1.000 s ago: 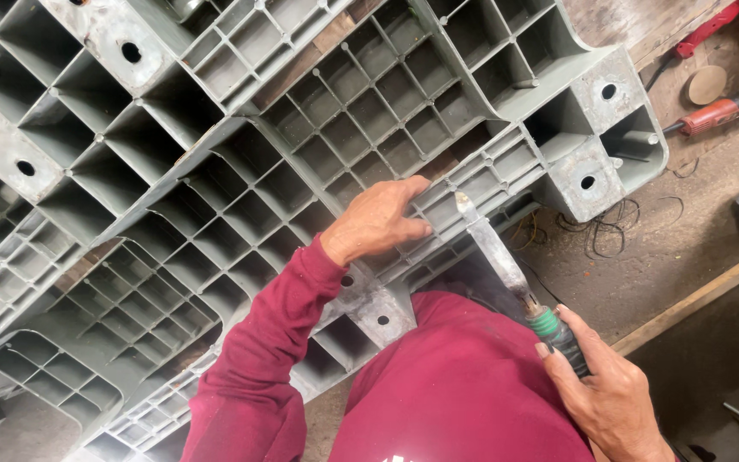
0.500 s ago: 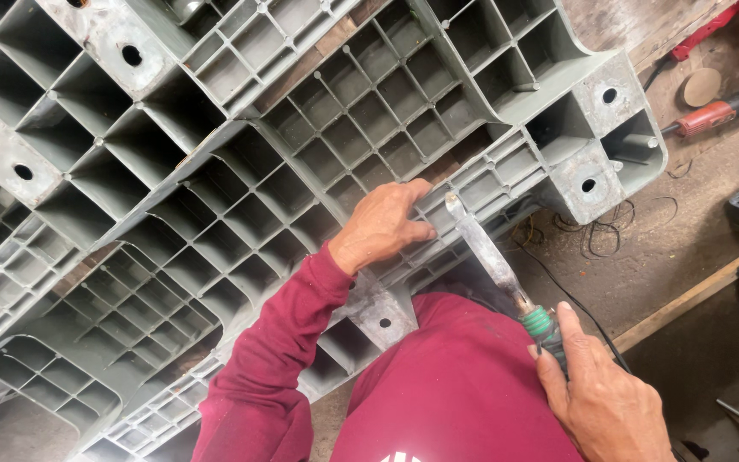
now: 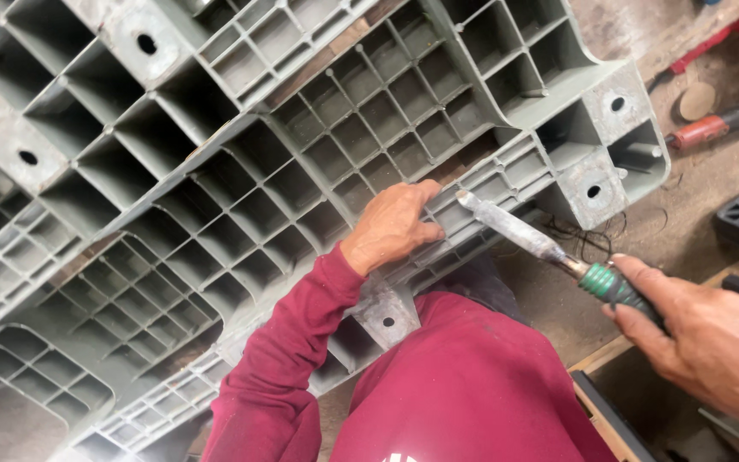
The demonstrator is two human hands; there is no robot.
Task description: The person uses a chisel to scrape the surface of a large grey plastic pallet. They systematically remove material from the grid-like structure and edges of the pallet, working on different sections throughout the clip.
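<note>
Currently left hand grips pallet rib; right hand clasps the iron, long axis running up-left, tip just beside left fingers.

Your left hand grips matt grey plastic, the pallet, scuffed and dusty. Beside that grip, the iron has a dull, crusted metal blade; your right hand wraps its glossy green plastic collar.

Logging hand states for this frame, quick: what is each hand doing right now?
Left hand: fingers curled over the edge of the grey plastic pallet, gripping it.
Right hand: closed on the green-handled flat metal tool.
</note>
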